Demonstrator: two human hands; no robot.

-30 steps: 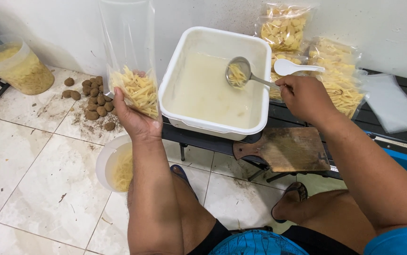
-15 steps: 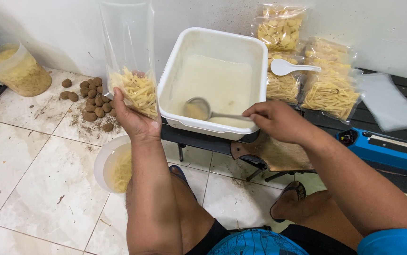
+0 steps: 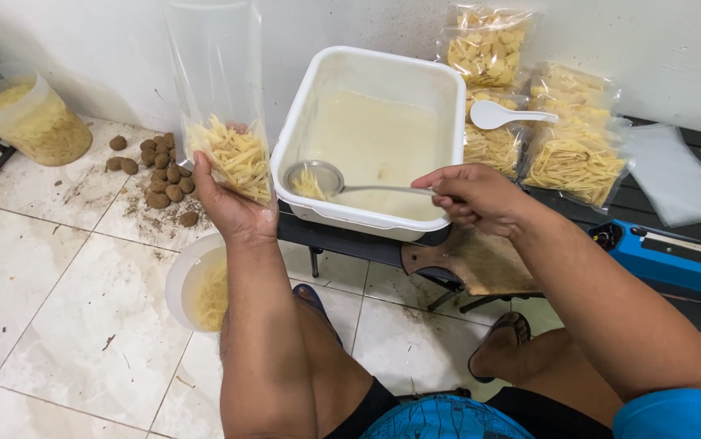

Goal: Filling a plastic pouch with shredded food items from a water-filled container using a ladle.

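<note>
My left hand (image 3: 232,207) holds up a tall clear plastic bag (image 3: 219,97) with pale yellow cut strips in its bottom. My right hand (image 3: 476,197) grips the handle of a metal strainer ladle (image 3: 315,180). The ladle's bowl carries a few strips and sits over the near left corner of a white rectangular tub (image 3: 444,114) filled with cloudy liquid. Bag and ladle are a short gap apart.
Several filled bags of strips (image 3: 574,154) and a white spoon (image 3: 501,115) lie right of the tub on a low black rack. A blue sealer (image 3: 668,260), a wooden board (image 3: 481,264), a white bowl (image 3: 184,284), small brown tubers (image 3: 163,175) and a plastic container (image 3: 29,118) surround me.
My right hand drew the ladle from the tub's far right side down to its near left corner, towards the bag. The left hand and bag stayed put.
</note>
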